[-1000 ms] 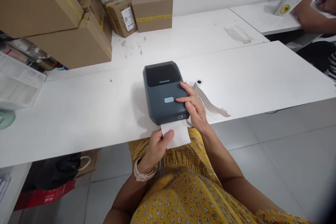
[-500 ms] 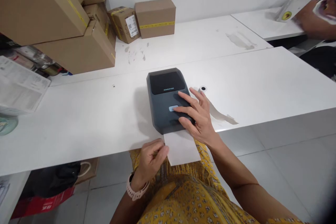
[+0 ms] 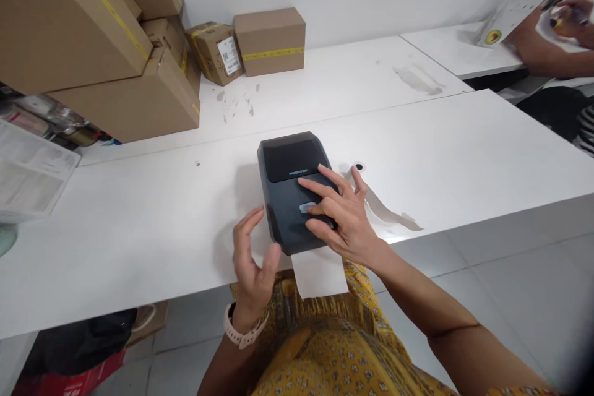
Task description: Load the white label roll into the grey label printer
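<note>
The fingers of the right hand (image 3: 346, 216) are spread and grip nothing. The index fingertip is at the light blue button (image 3: 304, 208) on top of the dark printer (image 3: 284, 213); one second ago it stopped just short of it. The other fingers fan out over the casing, and the little finger overlaps the paper roll (image 3: 359, 167) in view; contact cannot be determined.

The left hand (image 3: 253, 263) is open, thumb well apart from the fingers, with nothing held. One second ago it pinched the paper sheet (image 3: 320, 275); it is now released and positioned beside the printer's left side. Whether its fingertips touch the casing cannot be determined.

The printer sits near the front edge of the white table (image 3: 139, 223). The sheet projects from its front, past the table edge, with more length exposed than one second ago. A loose paper strip (image 3: 392, 215) lies right of the printer, by the roll.

Toward the wall stand a taped carton (image 3: 273, 43) and a labelled carton (image 3: 214, 55).
</note>
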Demonstrator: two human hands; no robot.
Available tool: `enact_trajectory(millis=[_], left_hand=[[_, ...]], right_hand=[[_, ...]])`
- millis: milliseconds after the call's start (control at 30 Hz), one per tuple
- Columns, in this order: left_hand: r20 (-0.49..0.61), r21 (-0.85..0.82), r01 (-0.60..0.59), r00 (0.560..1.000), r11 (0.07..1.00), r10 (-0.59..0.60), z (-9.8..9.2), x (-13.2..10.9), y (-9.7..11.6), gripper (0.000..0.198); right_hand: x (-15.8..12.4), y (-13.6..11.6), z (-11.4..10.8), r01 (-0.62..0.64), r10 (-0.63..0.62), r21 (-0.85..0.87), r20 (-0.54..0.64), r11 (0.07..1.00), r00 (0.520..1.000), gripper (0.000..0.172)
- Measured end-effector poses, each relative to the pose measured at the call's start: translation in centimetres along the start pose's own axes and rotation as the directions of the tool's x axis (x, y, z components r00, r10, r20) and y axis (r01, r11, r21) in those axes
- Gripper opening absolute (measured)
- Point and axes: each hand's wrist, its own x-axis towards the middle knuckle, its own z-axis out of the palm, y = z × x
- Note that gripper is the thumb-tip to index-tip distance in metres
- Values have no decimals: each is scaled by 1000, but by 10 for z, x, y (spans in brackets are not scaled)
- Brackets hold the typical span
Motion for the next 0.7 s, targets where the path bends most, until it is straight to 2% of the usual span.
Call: enact_trajectory(millis=[67,133,200,267,333,433,600,700], left_hand=[[134,-13,62,989,998,-59,9,-7,-2,73],[216,-41,143,968,989,-131,15,-14,-2,87],[244,-79,209,952,975,-185,19,-18,-2,93],[251,-110,242,945,964,-209,19,-20,-1,96],[250,-108,237,947,966,-204,17,-19,1,98],[238,-64,157,961,986,-138,13,-16,4,90],[210,-30,20,978,999,-14,7,-6,8,81],[176,-91,-47,982,995,62,3,15,10,76]], right_hand=[[-14,5,5,-34,41,116,-62,993,997,17],[-32,7,14,-93,131,266,-129,959,983,26],[-53,5,24,-208,294,419,-151,884,944,42],[-69,0,33,-337,459,533,-111,776,881,54],[-79,-5,38,-408,548,597,-63,691,834,60],[-80,-7,36,-435,563,599,-33,672,826,63],[-67,-4,17,-412,495,483,-51,772,867,64],[-47,-1,3,-346,405,397,-72,850,911,68]])
